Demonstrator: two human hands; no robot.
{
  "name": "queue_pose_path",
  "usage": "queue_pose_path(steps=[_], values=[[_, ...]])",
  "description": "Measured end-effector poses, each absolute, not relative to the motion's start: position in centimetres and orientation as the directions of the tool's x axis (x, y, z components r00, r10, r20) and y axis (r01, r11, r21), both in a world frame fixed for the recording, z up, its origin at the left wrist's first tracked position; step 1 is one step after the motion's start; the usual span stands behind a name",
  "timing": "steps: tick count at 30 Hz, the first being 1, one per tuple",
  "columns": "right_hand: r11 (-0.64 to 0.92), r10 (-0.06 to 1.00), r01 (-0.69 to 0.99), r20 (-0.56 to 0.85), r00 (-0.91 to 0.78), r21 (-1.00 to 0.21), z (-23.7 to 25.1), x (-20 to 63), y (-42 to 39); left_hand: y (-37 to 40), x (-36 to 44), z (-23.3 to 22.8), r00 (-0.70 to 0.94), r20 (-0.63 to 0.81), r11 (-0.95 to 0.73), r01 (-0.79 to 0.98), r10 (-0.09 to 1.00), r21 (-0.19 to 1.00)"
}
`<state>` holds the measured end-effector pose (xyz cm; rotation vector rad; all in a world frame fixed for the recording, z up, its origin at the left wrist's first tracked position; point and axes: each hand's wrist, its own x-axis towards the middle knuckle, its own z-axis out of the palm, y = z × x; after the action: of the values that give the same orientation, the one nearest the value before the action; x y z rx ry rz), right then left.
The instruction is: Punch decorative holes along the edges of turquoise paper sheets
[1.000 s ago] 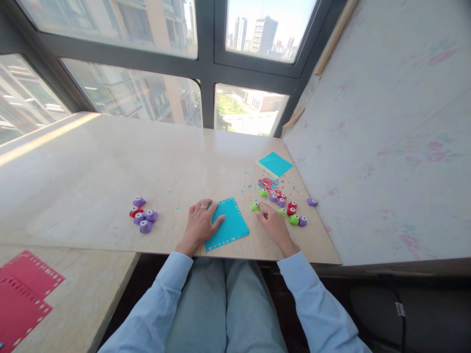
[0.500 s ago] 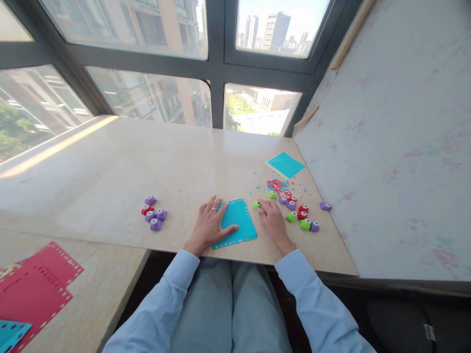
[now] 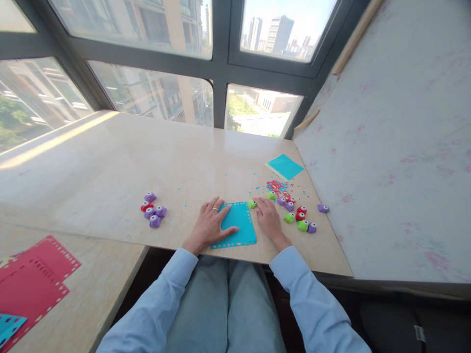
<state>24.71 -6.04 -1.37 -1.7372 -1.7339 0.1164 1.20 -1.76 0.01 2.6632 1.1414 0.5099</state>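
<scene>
Two bare hands work at one blue sheet [image 3: 240, 223], which lies near the front edge of the pale table [image 3: 184, 152], small holes lining its visible borders. The left hand [image 3: 209, 225] rests palm down over the sheet's left side, thumb spread wide from loosely parted fingers, pressing rather than gripping. The right hand [image 3: 270, 220] has its fingers bent close together, tips on a green punch [image 3: 252, 204] at the far right corner; whether the thumb closes on it I cannot tell (the hand itself hides it). The sheet looks thin and light, stiff enough to lie flat but apt to slide or tear along its pierced edges, so its plain middle seems the safest place to press. The punch looks light, hard and smooth, best taken by its sides.
</scene>
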Motion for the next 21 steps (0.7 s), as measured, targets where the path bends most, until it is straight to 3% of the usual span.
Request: queue_pose_path(steps=[21], values=[[0.16,0.917,0.841,0.392,0.066,-0.517,-1.04,24.69,-6.45,-1.51,1.25,-0.37,0.649,0.226,-0.683,0.646,0.727,0.341]])
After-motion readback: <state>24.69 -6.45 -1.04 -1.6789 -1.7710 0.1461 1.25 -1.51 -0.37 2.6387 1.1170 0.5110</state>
